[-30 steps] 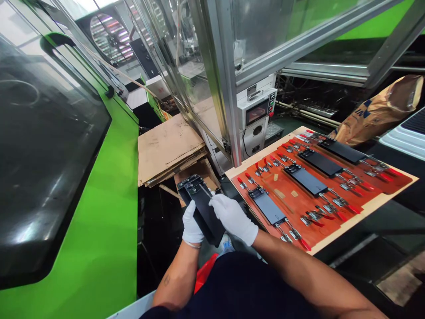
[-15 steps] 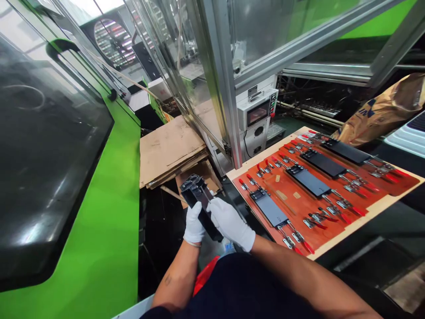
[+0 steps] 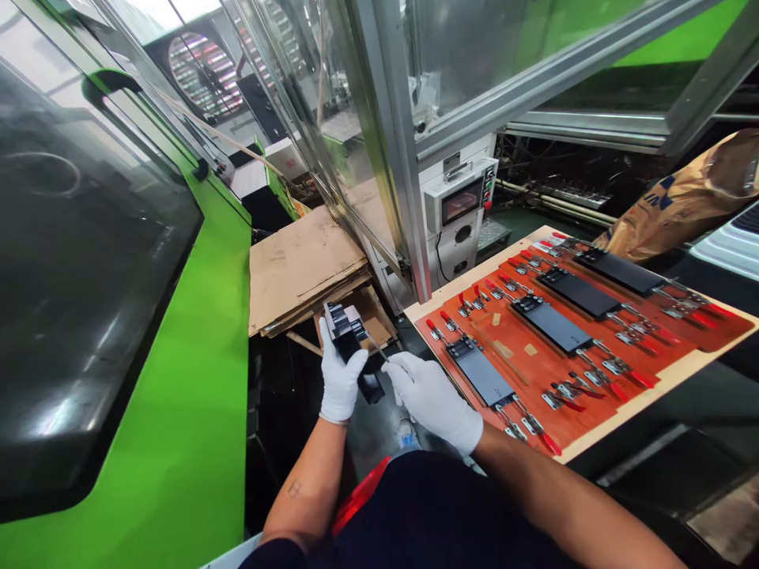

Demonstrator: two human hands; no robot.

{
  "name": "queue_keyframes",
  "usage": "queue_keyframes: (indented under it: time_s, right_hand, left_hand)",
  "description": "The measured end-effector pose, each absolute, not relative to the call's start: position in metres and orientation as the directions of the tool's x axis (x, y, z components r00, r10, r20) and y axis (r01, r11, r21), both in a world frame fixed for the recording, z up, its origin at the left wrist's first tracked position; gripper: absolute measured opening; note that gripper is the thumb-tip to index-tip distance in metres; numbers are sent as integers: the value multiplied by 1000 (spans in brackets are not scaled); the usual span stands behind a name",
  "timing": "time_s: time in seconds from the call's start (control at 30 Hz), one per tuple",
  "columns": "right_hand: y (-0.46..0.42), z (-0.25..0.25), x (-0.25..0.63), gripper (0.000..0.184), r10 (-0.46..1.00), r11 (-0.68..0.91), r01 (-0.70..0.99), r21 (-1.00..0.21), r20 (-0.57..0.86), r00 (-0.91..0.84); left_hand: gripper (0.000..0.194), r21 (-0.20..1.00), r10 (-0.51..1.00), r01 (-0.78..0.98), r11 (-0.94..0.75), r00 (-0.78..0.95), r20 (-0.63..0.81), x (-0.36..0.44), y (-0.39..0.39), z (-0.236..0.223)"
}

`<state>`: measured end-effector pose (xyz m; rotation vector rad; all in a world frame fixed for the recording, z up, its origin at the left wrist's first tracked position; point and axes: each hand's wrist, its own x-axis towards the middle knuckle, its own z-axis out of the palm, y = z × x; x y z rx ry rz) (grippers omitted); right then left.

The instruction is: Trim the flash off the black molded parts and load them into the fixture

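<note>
The black part (image 3: 349,336) is in your left hand (image 3: 341,383), held up in front of you, with its narrow body angled down and to the right. Its upper end carries a small metal fitting, and its lower end pokes out past your glove. Your left fingers (image 3: 356,361) are closed around it, gripping it. Your right hand (image 3: 430,399) is just beside it, and its fingers (image 3: 396,365) are pinched closed on a thin metal tool (image 3: 376,348), whose tip reaches toward the black part. Both of your hands wear white gloves.

Below the black part you see a dark gap and a corner of a cardboard stack (image 3: 302,269), which lies behind your left hand. To your left stands a large green machine (image 3: 178,379) with a dark glossy panel. Ahead, an aluminium frame post (image 3: 394,174) rises beside a white control box (image 3: 459,197) with a small screen.

To your right lies a red jig board (image 3: 569,371) with a pale wooden rim (image 3: 474,270). It holds 4 black panels (image 3: 551,325) in a row, with red-handled toggle clamps (image 3: 602,367) along both sides of them. A crumpled brown bag (image 3: 681,197) lies beyond its far corner.
</note>
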<state>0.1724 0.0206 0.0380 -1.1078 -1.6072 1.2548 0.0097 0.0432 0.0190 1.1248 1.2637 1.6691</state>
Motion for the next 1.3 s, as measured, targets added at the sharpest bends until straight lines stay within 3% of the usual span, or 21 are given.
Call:
queue_keyframes:
  time_s: [0.1, 0.37, 0.5, 0.67, 0.73, 0.83, 1.0, 1.17, 1.3]
  right_hand:
    - [26, 43, 178, 31, 936, 262, 302, -917, 165, -312]
    - [34, 62, 188, 31, 899, 294, 464, -836, 77, -430]
    - [37, 51, 194, 26, 896, 362, 539, -760, 124, -427]
    - [49, 11, 204, 32, 934, 204, 682, -702, -69, -351]
    - [50, 7, 207, 33, 941, 166, 639, -751, -74, -331]
    - [44, 26, 207, 31, 948, 180, 425, -887, 41, -315]
    - [26, 71, 204, 35, 937, 143, 195, -970, 69, -344]
    - [18, 76, 200, 36, 930, 98, 219, -971, 11, -367]
    - [18, 76, 198, 35, 913, 175, 377, -910, 6, -408]
  left_hand:
    - [104, 971, 922, -13, -238, -318, 221, 10, 47, 22]
    - [110, 929, 884, 229, -292, -306, 354, -5, 66, 10]
    - [107, 888, 861, 359, -288, -308, 404, -10, 66, 9]
    - [106, 915, 866, 267, -301, -325, 380, -3, 51, 14]
    - [110, 935, 872, 193, -297, -345, 348, 0, 46, 19]
    - [115, 948, 883, 113, -298, -343, 319, 3, 43, 26]
    - [120, 960, 895, 134, -244, -350, 276, 5, 44, 33]
    - [117, 930, 870, 227, -289, -344, 354, 0, 48, 25]
    - [115, 862, 833, 372, -345, -302, 464, -14, 55, 10]
